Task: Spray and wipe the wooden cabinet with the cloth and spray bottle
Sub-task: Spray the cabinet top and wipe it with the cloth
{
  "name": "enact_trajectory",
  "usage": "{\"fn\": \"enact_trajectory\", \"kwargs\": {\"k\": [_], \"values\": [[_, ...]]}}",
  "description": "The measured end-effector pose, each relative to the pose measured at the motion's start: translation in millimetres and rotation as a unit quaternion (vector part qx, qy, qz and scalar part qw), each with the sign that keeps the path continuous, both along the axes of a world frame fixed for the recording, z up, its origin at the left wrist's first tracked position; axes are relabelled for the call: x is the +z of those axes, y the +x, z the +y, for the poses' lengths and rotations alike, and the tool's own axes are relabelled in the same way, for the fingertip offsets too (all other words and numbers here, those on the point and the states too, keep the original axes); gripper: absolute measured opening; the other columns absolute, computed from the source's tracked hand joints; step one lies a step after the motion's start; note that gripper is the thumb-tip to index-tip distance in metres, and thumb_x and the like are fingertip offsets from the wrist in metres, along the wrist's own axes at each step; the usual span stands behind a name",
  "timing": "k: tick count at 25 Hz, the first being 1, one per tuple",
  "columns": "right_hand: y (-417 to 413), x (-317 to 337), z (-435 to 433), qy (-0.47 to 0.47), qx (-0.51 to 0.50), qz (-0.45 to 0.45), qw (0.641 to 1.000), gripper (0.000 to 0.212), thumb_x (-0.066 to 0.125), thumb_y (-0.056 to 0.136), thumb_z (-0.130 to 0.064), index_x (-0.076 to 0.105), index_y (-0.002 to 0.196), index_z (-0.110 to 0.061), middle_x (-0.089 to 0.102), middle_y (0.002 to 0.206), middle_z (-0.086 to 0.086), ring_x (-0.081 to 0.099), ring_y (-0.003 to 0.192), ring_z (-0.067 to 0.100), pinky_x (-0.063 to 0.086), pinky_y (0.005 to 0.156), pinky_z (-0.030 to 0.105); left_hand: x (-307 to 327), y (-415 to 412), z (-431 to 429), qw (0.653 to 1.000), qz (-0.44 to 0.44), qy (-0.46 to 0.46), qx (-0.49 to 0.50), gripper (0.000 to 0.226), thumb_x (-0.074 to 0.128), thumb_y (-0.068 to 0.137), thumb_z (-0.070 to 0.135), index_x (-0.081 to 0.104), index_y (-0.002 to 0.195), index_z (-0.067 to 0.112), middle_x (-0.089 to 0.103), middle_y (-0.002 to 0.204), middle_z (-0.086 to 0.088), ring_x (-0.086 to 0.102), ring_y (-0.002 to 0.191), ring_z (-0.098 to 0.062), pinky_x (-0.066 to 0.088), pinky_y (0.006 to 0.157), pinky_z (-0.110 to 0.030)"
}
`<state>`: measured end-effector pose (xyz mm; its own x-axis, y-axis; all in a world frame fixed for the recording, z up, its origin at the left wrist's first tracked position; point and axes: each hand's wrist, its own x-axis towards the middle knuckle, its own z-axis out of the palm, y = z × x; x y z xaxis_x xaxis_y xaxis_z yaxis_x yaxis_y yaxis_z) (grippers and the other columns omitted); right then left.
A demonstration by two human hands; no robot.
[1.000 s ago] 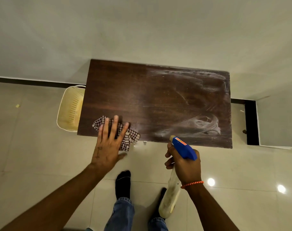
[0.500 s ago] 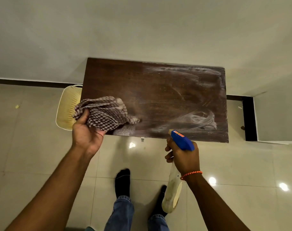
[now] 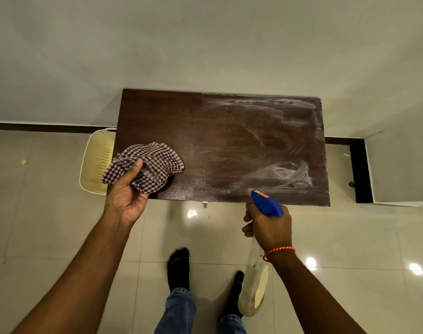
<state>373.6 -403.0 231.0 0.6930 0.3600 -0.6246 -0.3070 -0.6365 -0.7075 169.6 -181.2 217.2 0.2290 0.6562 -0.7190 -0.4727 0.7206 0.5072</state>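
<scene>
The dark wooden cabinet top (image 3: 229,141) stands against the wall, its right half streaked with whitish smears and its near edge dotted with fine droplets. My left hand (image 3: 126,196) grips a bunched brown-and-white checked cloth (image 3: 155,165), lifted just over the cabinet's near left corner. My right hand (image 3: 269,227) holds a spray bottle (image 3: 265,203) with a blue trigger head and a pale body hanging down. Its nozzle points at the cabinet's near edge, right of centre.
A cream perforated plastic basket (image 3: 97,160) stands on the floor against the cabinet's left side. My socked feet (image 3: 179,266) are on the glossy tile floor in front. A white wall corner (image 3: 403,169) juts out to the right of the cabinet.
My left hand went from pressing the cloth flat at the near left edge to bunching it and lifting it off the surface. The spray bottle stayed by the near edge.
</scene>
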Motion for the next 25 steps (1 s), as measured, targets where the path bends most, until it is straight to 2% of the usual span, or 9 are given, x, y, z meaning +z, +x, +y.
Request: {"fn": "enact_trajectory", "kwargs": {"k": [2, 5, 6, 9, 13, 16, 19, 23, 25], "values": [[1.9, 0.9, 1.6, -0.005, -0.017, -0.004, 1.0, 0.019, 0.067, 0.09, -0.012, 0.065, 0.094, 0.006, 0.069, 0.068, 0.016, 0.065, 0.044, 0.017, 0.055, 0.045, 0.024, -3.6, -0.8, 3.3, 1.0, 0.008, -0.003, 0.02, 0.068, 0.081, 0.08, 0.009, 0.053, 0.143, 0.007, 0.067, 0.134, -0.013, 0.064, 0.125, -0.031, 0.056, 0.099, -0.049], [12.1, 8.1, 11.2, 0.001, -0.026, -0.028, 0.999, 0.014, 0.067, 0.089, -0.009, 0.065, 0.087, 0.004, 0.068, 0.067, 0.015, 0.065, 0.043, 0.016, 0.055, 0.046, 0.024, -4.2, 1.5, 7.0, 1.0, 0.026, 0.001, 0.008, 0.099, 0.1, 0.053, 0.018, 0.054, 0.141, 0.007, 0.069, 0.131, -0.013, 0.068, 0.119, -0.03, 0.057, 0.096, -0.05], [17.9, 11.2, 16.8, 0.009, -0.024, -0.035, 0.999, 0.012, 0.066, 0.089, -0.009, 0.065, 0.084, 0.002, 0.068, 0.066, 0.015, 0.065, 0.044, 0.018, 0.057, 0.047, 0.027, -5.5, 3.4, 8.0, 0.999, 0.05, 0.001, 0.006, 0.097, 0.099, 0.053, 0.014, 0.056, 0.139, 0.007, 0.07, 0.128, -0.013, 0.07, 0.116, -0.03, 0.059, 0.093, -0.049], [37.5, 22.5, 38.6, 0.036, -0.027, -0.069, 0.997, 0.014, 0.065, 0.089, -0.011, 0.064, 0.084, 0.002, 0.065, 0.065, 0.018, 0.064, 0.05, 0.024, 0.059, 0.055, 0.036, -11.7, 7.1, 11.0, 0.996, 0.089, -0.003, 0.017, 0.073, 0.084, 0.068, -0.002, 0.059, 0.136, 0.005, 0.071, 0.126, -0.013, 0.07, 0.114, -0.031, 0.061, 0.089, -0.044], [57.1, 33.9, 66.3, 0.058, -0.052, -0.081, 0.994, 0.01, 0.063, 0.088, -0.011, 0.067, 0.085, -0.002, 0.066, 0.064, 0.009, 0.063, 0.044, 0.014, 0.059, 0.053, 0.033, -14.4, 10.7, 12.9, 0.996, 0.083, -0.019, 0.023, 0.044, 0.067, 0.085, -0.007, 0.063, 0.127, 0.005, 0.072, 0.124, -0.013, 0.07, 0.114, -0.029, 0.058, 0.097, -0.041], [67.0, 35.4, 79.9, 0.055, -0.061, -0.117, 0.99, 0.015, 0.064, 0.088, -0.015, 0.068, 0.089, 0.0, 0.066, 0.064, 0.01, 0.063, 0.042, 0.011, 0.061, 0.055, 0.034, -13.9, 13.2, 12.5, 0.996, 0.084, -0.011, 0.019, 0.05, 0.064, 0.086, -0.006, 0.059, 0.135, 0.005, 0.071, 0.127, -0.012, 0.069, 0.115, -0.029, 0.058, 0.096, -0.04], [75.6, 32.5, 84.9, 0.056, -0.07, -0.115, 0.989, 0.017, 0.064, 0.09, -0.016, 0.069, 0.096, 0.0, 0.068, 0.066, 0.007, 0.063, 0.041, 0.01, 0.059, 0.05, 0.029, -15.7, 11.3, 14.3, 0.996, 0.089, -0.007, 0.019, 0.054, 0.064, 0.086, -0.005, 0.057, 0.138, 0.005, 0.07, 0.129, -0.012, 0.069, 0.117, -0.029, 0.059, 0.095, -0.04], [79.9, 24.1, 77.4, 0.052, -0.094, -0.109, 0.988, 0.027, 0.066, 0.089, -0.018, 0.064, 0.108, 0.002, 0.069, 0.072, 0.011, 0.064, 0.044, 0.011, 0.061, 0.051, 0.029, -15.6, 12.7, 13.9, 0.996, 0.085, -0.003, 0.023, 0.055, 0.064, 0.085, -0.006, 0.057, 0.138, 0.006, 0.069, 0.13, -0.012, 0.068, 0.117, -0.029, 0.059, 0.096, -0.04], [76.1, 21.6, 67.8, 0.044, -0.086, -0.11, 0.989, 0.024, 0.066, 0.089, -0.017, 0.065, 0.104, 0.001, 0.07, 0.074, 0.015, 0.064, 0.047, 0.013, 0.061, 0.053, 0.029, -15.9, 13.7, 12.0, 0.997, 0.078, -0.002, 0.028, 0.055, 0.063, 0.086, -0.007, 0.056, 0.139, 0.005, 0.069, 0.131, -0.012, 0.068, 0.117, -0.029, 0.058, 0.096, -0.04]]}}
